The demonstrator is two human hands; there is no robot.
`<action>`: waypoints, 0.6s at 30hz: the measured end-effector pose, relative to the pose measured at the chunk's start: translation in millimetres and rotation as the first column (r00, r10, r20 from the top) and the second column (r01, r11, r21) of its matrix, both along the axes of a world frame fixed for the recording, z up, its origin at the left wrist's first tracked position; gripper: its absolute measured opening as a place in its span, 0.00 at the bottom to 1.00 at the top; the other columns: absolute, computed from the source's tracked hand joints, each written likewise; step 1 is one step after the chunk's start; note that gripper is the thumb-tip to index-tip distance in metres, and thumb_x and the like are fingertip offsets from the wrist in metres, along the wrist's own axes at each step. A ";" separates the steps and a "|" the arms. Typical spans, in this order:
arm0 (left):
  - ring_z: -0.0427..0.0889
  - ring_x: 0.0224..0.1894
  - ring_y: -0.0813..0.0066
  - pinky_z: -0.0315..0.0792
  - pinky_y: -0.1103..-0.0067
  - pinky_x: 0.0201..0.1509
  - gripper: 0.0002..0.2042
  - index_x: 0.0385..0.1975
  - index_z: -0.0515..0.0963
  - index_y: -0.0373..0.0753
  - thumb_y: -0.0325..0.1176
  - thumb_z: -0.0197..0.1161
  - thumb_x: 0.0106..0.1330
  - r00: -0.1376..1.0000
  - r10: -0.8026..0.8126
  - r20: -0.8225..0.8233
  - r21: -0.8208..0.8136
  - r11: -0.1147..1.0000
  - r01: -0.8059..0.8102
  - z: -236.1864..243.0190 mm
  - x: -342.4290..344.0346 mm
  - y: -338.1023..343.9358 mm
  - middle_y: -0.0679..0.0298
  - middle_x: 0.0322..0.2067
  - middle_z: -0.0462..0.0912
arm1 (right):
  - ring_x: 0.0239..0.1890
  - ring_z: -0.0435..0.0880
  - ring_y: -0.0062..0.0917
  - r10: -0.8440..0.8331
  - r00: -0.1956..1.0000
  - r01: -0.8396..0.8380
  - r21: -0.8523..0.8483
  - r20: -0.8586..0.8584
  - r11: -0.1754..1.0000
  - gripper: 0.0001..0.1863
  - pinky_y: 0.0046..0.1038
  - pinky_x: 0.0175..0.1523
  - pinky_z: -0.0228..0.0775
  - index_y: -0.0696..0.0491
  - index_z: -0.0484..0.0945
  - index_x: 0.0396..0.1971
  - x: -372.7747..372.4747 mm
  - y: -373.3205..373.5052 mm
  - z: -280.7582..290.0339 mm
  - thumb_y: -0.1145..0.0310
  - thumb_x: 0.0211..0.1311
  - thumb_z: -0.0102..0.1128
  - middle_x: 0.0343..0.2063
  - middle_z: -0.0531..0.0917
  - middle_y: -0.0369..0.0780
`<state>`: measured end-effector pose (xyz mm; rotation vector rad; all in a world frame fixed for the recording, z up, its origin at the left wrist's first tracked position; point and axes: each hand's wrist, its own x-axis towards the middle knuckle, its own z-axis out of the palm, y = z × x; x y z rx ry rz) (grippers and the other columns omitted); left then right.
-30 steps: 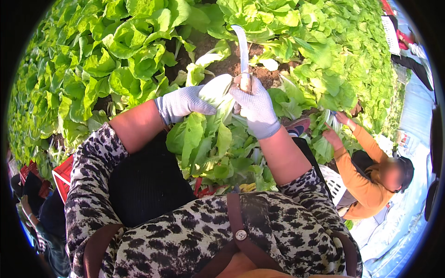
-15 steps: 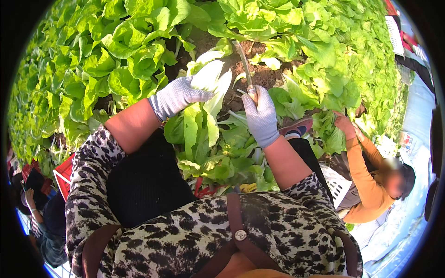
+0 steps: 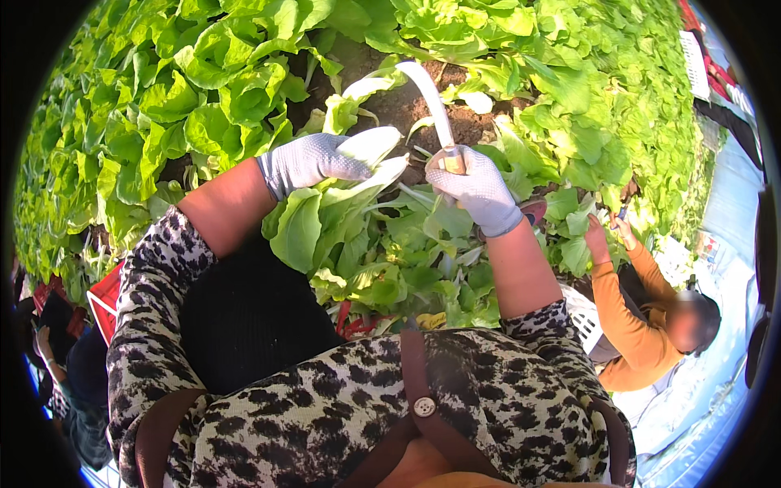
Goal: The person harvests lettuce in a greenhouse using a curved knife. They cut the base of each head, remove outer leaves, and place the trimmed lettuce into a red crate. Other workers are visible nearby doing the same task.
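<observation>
My left hand [image 3: 313,163], in a pale grey dotted glove, is closed around a leafy green head [image 3: 366,145] with pale white stalks and broad leaves hanging toward my lap. To its right, my gloved right hand [image 3: 472,183] grips a knife [image 3: 433,102] by its short wooden handle, the long curved blade pointing up and to the left over a patch of brown soil [image 3: 472,122] with cut stems. Loose green leaves [image 3: 415,252] lie beneath both hands, above my lap.
Dense rows of leafy plants [image 3: 195,73] surround the soil patch. A red crate [image 3: 104,297] stands at left beside other workers [image 3: 81,382]. A co-worker in orange [image 3: 634,333] works at right near a white crate [image 3: 582,317]. Blue sheeting [image 3: 700,415] borders the right side.
Over the last second my hands have drawn apart, the right moving right and down with the knife, whose blade now tilts leftward. The co-worker's hands at right have shifted among the leaves.
</observation>
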<state>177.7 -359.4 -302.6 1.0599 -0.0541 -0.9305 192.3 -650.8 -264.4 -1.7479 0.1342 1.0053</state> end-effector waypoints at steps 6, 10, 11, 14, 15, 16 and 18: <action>0.76 0.55 0.76 0.67 0.76 0.63 0.25 0.62 0.72 0.33 0.35 0.65 0.65 0.981 0.025 -0.190 0.040 0.999 -0.017 0.2 -1.6 -8.5 0.63 0.54 0.80 | 0.28 0.78 0.15 -0.122 0.924 0.189 -0.158 0.362 0.969 0.18 0.22 0.34 0.72 0.57 0.79 0.46 -3.9 20.8 -5.6 0.67 0.58 0.72 0.28 0.81 0.34; 0.78 0.53 0.75 0.70 0.74 0.60 0.29 0.67 0.65 0.36 0.37 0.63 0.68 0.917 0.121 -0.379 -0.225 0.950 -0.218 0.8 -0.8 -20.0 0.63 0.55 0.78 | 0.20 0.74 0.12 -0.361 0.930 0.366 0.167 -0.065 0.915 0.14 0.18 0.26 0.66 0.58 0.78 0.42 -10.9 47.5 -9.3 0.69 0.59 0.71 0.24 0.79 0.31; 0.76 0.56 0.74 0.70 0.73 0.61 0.32 0.70 0.59 0.38 0.37 0.61 0.69 0.893 0.060 -0.447 -0.190 0.969 -0.160 -2.2 2.8 -16.5 0.62 0.57 0.76 | 0.20 0.74 0.12 -0.376 0.926 0.377 0.064 -0.033 0.924 0.13 0.18 0.26 0.66 0.58 0.79 0.40 -8.9 46.2 -9.2 0.70 0.59 0.70 0.24 0.79 0.31; 0.81 0.52 0.69 0.73 0.70 0.60 0.27 0.65 0.64 0.33 0.35 0.60 0.69 0.901 0.331 -0.279 0.010 0.940 -0.342 -16.1 7.7 4.4 0.58 0.51 0.80 | 0.27 0.79 0.16 -0.300 0.913 0.334 -0.082 0.277 0.939 0.10 0.21 0.35 0.73 0.60 0.80 0.37 3.2 26.7 -7.9 0.73 0.58 0.69 0.26 0.81 0.33; 0.83 0.49 0.66 0.74 0.70 0.58 0.23 0.61 0.68 0.32 0.34 0.60 0.68 0.896 0.313 -0.316 -0.079 0.932 -0.354 -21.8 9.9 14.3 0.57 0.49 0.81 | 0.28 0.79 0.16 -0.165 0.897 0.241 -0.139 0.410 0.961 0.10 0.21 0.37 0.73 0.60 0.80 0.37 5.4 15.7 -4.3 0.72 0.58 0.68 0.26 0.82 0.33; 0.83 0.50 0.66 0.74 0.69 0.59 0.22 0.59 0.69 0.33 0.34 0.60 0.68 0.848 0.372 -0.376 -0.109 0.891 -0.440 -27.8 9.4 18.8 0.57 0.48 0.82 | 0.29 0.79 0.16 -0.041 0.876 0.199 -0.283 0.480 0.938 0.09 0.21 0.39 0.73 0.60 0.81 0.37 6.3 5.3 0.4 0.71 0.58 0.67 0.27 0.82 0.33; 0.83 0.46 0.67 0.75 0.71 0.56 0.19 0.56 0.72 0.34 0.32 0.61 0.67 0.836 0.323 -0.443 -0.195 0.876 -0.442 -37.3 10.5 23.6 0.59 0.46 0.82 | 0.28 0.78 0.16 0.151 0.867 0.015 -0.328 0.475 0.945 0.09 0.21 0.37 0.72 0.59 0.81 0.36 10.9 -6.0 7.1 0.71 0.58 0.66 0.26 0.81 0.32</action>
